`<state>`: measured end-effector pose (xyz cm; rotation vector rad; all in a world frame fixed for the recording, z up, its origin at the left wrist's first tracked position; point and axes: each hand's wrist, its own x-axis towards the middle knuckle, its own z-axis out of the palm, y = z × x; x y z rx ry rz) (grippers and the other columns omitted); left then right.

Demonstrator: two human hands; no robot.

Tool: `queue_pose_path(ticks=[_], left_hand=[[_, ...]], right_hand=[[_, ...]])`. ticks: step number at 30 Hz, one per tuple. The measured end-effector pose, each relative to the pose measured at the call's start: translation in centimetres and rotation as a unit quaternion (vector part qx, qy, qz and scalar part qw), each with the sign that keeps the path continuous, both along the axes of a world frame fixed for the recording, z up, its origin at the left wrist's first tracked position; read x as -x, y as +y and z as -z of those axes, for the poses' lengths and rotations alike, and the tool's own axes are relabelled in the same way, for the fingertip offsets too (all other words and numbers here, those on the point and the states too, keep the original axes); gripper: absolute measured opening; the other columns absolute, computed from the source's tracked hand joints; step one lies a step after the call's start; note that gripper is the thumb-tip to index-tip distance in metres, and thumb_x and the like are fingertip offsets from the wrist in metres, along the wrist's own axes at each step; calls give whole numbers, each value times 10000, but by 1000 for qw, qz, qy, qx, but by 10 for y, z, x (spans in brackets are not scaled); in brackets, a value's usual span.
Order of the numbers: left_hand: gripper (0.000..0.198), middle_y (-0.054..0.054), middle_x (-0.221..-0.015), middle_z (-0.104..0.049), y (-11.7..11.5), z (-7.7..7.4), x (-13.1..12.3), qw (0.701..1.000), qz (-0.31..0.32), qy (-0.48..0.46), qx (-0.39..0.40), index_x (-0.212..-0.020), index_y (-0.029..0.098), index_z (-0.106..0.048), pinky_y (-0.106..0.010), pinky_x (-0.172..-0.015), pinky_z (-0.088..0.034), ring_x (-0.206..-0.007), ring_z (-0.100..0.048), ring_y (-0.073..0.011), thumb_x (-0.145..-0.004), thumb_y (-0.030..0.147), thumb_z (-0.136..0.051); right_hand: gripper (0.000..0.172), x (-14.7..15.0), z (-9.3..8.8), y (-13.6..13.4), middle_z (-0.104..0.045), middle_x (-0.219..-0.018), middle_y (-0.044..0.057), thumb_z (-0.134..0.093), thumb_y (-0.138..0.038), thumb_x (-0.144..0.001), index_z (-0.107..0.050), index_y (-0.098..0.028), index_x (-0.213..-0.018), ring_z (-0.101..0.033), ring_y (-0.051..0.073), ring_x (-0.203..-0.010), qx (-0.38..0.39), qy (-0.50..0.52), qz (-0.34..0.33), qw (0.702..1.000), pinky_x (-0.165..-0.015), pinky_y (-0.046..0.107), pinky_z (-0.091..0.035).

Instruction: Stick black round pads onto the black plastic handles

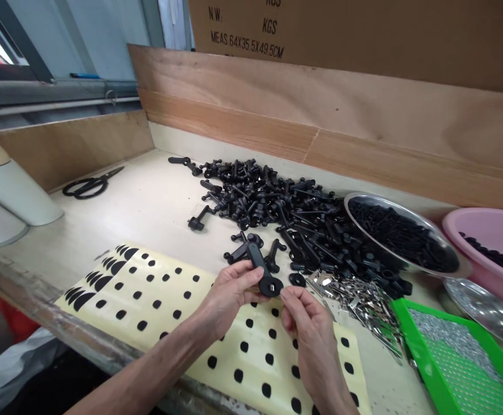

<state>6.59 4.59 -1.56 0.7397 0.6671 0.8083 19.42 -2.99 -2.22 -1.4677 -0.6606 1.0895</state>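
My left hand [228, 291] is closed around a black crank-like plastic part [258, 260], its round end turned toward me with a small bright metal spot in the middle. Just right of that round end is my right hand [311, 325], thumb and fingertips pinched together; anything between them is too small to make out. Beneath both hands lies a yellow backing sheet [171, 333] with rows of black stickers. A flat black disc [297, 279] rests on the table behind my right fingers. Beyond it spreads a big pile of similar black parts [277, 202].
Flat metal pieces [359, 305] lie heaped at right, beside a green tray [407, 323] of tiny silvery parts. Behind stand a steel bowl [461, 266] of black pieces and a pink basin [476, 222]. Scissors [89, 185] and white containers [18, 190] are at left.
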Motion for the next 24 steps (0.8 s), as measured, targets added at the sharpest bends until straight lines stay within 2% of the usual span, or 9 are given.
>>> queue_pose_path(ticks=[11,19,24], left_hand=[[170,-81,-955,-675,-1,-9,2,999,26,-14,-15,-938,117,-670,-373,-846,-513,-844,-627,-173,-783,176,-708],[208,-93,-977,-683,-2,-8,0,999,19,29,-42,-991,136,-659,-372,-823,-514,-858,-628,-189,-794,196,-689],[175,-73,-915,-689,-4,-11,-1,996,11,69,-61,-975,152,-639,-372,-793,-522,-805,-633,-183,-805,189,-661]], right_hand=[[319,0,-3,1,-389,-523,-63,-666,-478,-785,-570,-186,-700,-284,85,-488,-2,-30,20,999,-449,207,-239],[308,1,-6,0,-406,-548,-53,-646,-472,-796,-591,-183,-705,-315,90,-497,-33,-78,24,996,-442,206,-264],[309,0,-3,-1,-399,-540,-54,-636,-479,-793,-591,-187,-703,-318,94,-484,-28,-111,16,993,-423,208,-258]])
